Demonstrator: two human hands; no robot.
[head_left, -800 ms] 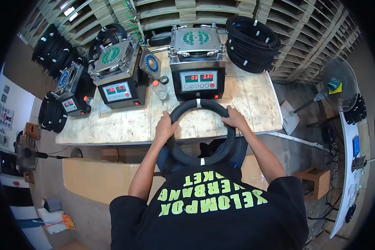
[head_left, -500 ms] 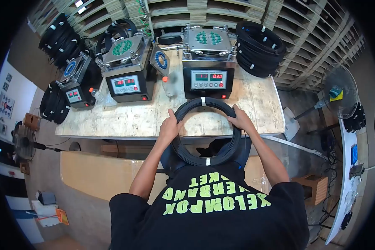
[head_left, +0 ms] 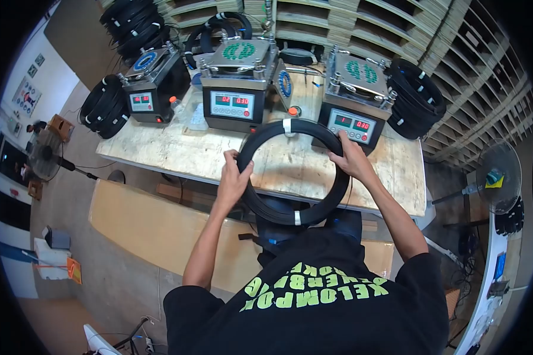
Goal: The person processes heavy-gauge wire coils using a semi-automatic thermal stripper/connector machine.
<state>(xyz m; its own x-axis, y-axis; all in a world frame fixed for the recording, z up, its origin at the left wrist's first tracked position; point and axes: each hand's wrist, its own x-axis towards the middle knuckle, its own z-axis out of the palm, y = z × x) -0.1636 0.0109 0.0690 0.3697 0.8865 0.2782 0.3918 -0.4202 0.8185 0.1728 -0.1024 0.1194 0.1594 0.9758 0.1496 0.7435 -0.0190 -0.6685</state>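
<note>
A thick black cable coil (head_left: 269, 208), bound with white tape bands at top and bottom, is held upright over the front edge of the table. My left hand (head_left: 233, 180) is closed round its left side, thumb on the inner edge. On the upper right side, my right hand (head_left: 352, 158) grips it with the fingers partly hidden behind. Just beyond my right hand stands a machine (head_left: 355, 121) with a red and green digital display and a metal top plate bearing green round pieces. A similar machine (head_left: 231, 106) stands past the coil to the left.
A third, smaller machine (head_left: 151, 97) stands at the left of the wooden table (head_left: 177, 155). Stacks of black coils (head_left: 417, 103) lie at both ends. A bottle with an orange cap (head_left: 175, 102) is between machines. Fans (head_left: 498, 177) stand at both sides; flat cardboard (head_left: 142, 213) lies below.
The view has turned left, so the machines appear farther right. My hands have carried the coil leftward along the table, from before the right machine to between it and the middle one.
</note>
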